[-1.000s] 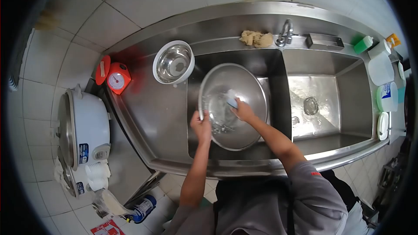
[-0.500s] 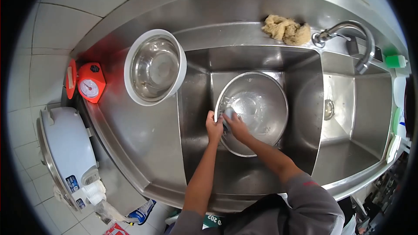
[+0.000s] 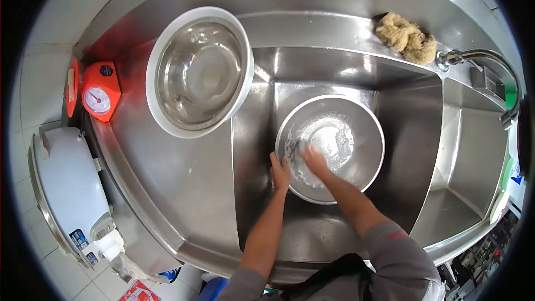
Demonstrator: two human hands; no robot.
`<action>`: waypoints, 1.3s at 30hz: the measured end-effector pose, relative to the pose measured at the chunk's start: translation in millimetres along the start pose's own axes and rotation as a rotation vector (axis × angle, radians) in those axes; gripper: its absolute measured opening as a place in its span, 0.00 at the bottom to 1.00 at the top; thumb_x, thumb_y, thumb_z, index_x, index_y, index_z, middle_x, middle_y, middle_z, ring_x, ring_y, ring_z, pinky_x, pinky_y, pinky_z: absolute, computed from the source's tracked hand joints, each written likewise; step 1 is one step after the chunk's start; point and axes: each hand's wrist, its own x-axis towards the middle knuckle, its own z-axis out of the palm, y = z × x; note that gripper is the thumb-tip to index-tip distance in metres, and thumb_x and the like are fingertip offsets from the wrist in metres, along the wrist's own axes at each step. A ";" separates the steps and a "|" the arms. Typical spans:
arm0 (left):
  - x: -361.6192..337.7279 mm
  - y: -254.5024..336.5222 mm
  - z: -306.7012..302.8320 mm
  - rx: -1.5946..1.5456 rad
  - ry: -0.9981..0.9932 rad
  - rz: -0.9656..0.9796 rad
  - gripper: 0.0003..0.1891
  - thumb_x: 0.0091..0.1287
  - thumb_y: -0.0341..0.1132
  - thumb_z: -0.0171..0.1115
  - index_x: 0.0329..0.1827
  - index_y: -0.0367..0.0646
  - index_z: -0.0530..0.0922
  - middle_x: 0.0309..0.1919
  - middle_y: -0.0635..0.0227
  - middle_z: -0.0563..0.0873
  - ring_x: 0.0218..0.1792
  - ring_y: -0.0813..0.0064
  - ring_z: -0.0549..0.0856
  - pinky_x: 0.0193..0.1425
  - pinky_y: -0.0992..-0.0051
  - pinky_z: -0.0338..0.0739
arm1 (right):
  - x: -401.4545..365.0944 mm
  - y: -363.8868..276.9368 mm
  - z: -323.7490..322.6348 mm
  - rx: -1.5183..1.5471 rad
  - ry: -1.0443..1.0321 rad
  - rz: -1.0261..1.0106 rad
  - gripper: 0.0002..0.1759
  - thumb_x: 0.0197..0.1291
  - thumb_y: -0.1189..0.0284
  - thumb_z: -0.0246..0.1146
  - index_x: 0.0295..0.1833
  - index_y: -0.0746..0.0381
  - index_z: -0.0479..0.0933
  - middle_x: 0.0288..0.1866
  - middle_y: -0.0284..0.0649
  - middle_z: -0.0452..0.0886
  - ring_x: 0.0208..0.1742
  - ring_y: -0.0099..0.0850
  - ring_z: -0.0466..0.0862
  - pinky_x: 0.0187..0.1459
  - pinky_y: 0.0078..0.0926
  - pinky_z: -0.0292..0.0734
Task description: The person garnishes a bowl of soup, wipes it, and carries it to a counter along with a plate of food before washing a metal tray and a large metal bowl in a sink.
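The work in hand appears to be rubbing down the inside of a steel bowl (image 3: pixel 365 139), which sits mouth up in the deep left basin (image 3: pixel 412 114) of the sink, with whitish suds (image 3: pixel 305 178) streaking its left inner wall and floor. Carrying on calls, I judge, for the rim to be held steady while the strokes cover the far and right parts of the wall, where less foam shows. The left hand (image 3: pixel 281 174) is partly closed at the bowl's near left rim, thumb and fingers seeming to pinch the edge between them. The right hand (image 3: pixel 314 160) reaches inside the bowl, blurred, its fingers curled together over what looks like a small pale pad (image 3: pixel 302 146) against the left inner wall; how tightly they press, I cannot tell. Left of the basin stands a white basin (image 3: pixel 249 72) with another steel bowl (image 3: pixel 209 72) nested in it.
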 end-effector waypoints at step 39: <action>16.4 -42.6 7.6 -0.356 0.162 0.110 0.16 0.62 0.36 0.56 0.46 0.31 0.71 0.34 0.52 0.80 0.36 0.62 0.79 0.43 0.70 0.71 | -74.2 -37.9 -50.1 0.294 -0.380 0.388 0.19 0.50 0.59 0.57 0.46 0.56 0.75 0.40 0.47 0.79 0.43 0.41 0.80 0.46 0.40 0.73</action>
